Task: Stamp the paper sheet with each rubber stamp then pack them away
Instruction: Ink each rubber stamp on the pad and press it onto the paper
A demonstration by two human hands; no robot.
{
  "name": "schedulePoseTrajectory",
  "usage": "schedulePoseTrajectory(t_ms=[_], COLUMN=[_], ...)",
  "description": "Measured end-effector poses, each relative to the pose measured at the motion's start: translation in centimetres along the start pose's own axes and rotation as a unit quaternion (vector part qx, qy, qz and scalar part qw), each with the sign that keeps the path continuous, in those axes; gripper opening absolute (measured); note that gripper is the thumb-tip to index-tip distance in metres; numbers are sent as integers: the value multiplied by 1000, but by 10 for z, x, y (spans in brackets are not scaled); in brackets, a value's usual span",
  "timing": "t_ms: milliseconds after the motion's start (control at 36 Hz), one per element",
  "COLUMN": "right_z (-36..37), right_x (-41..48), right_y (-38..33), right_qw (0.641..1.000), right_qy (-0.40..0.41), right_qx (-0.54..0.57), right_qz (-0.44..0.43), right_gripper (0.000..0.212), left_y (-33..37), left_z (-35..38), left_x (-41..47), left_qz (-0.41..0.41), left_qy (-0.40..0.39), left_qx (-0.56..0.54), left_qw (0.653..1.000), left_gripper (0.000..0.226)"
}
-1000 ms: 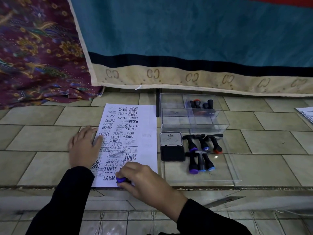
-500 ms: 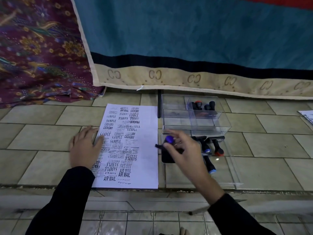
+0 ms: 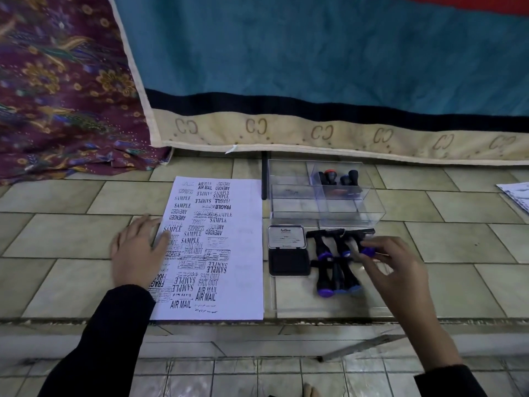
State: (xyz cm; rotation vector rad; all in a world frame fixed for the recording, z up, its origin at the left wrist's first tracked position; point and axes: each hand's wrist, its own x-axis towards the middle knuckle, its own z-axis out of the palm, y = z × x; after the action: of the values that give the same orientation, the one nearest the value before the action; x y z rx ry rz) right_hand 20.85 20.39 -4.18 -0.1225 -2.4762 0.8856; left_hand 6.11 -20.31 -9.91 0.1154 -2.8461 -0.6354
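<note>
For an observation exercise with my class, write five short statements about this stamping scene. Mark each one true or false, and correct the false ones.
1. The left hand lies flat on the left edge of the paper sheet. True.
2. The ink pad is closed. False: its lid is swung open, showing the dark pad.
3. The right hand pinches a purple-capped stamp. True.
4. The clear box is empty. False: a few stamps stand in one rear compartment.
5. The ink pad lies to the left of the paper sheet. False: it sits to the right of the sheet, between it and the loose stamps.
</note>
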Motion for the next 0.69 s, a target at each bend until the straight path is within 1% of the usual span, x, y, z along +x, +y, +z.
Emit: schedulePoseTrajectory(t_ms=[111, 278, 444, 694], right_z=[-9, -13, -10, -8], right_x=[-13, -33, -38, -32], right_y=[7, 15, 22, 23], right_qw=[1000, 997, 994, 989], right_qy=[0, -50, -93, -129], right_qx=[-15, -40, -41, -64], right_qz=[-15, -47, -49, -44], right_gripper=[28, 33, 34, 35], left_y=[1, -1, -2, 0], left_z=[0, 0, 1, 1], left_x=[0, 1, 0, 1], left_qz=[-1, -1, -1, -4], left_qy=[0, -4, -2, 1], left_qx=[-1, -3, -4, -2], left_qw=[1000, 1000, 1000, 1000], left_gripper=[35, 36, 35, 36])
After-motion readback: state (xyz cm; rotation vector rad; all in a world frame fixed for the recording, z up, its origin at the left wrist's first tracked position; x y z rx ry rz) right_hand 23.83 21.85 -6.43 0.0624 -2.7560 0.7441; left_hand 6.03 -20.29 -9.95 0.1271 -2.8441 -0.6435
